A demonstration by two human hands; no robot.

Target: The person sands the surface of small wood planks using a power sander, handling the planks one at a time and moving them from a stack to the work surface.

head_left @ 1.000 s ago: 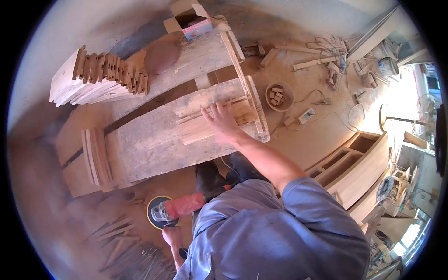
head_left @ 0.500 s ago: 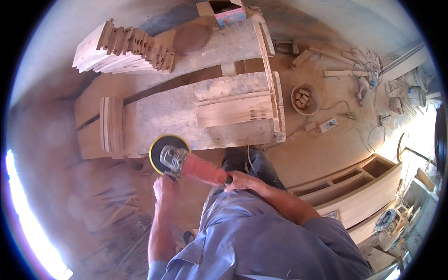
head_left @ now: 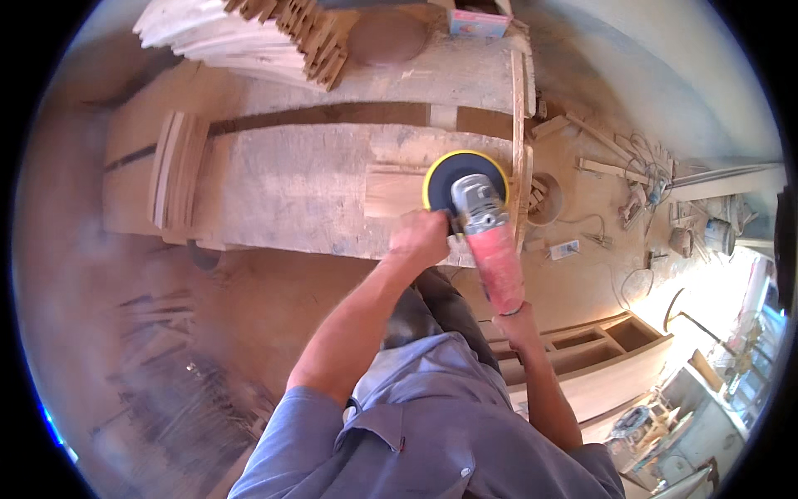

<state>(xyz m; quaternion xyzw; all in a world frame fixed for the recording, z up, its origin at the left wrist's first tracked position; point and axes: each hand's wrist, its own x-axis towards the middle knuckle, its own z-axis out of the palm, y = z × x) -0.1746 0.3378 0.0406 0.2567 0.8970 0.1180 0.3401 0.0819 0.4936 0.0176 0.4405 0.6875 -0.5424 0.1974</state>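
Both hands hold a red-bodied angle grinder (head_left: pixel 496 262) with a metal gear head and a round, yellow-rimmed sanding disc (head_left: pixel 453 169). My left hand (head_left: pixel 422 236) is closed around the side handle, close to the disc. My right hand (head_left: pixel 517 326) wraps the rear end of the red body. The disc overlaps the right part of a flat wooden board (head_left: pixel 391 191) on the workbench (head_left: pixel 283 179); whether it touches the wood I cannot tell. A wooden strip (head_left: pixel 519 125) runs across the bench's right end, beside the disc.
A bundle of wooden slats (head_left: pixel 176 170) lies on the bench's left. At the back stand stacked notched boards (head_left: pixel 241 41) and a cardboard box (head_left: pixel 480 23). A bucket of offcuts (head_left: pixel 546 200) is beyond the right end. A wooden frame with compartments (head_left: pixel 594 374) lies at right.
The grinder has moved right and forward, from in front of the bench to over the board. Both hands have travelled with it, still gripping. The view has shifted too.
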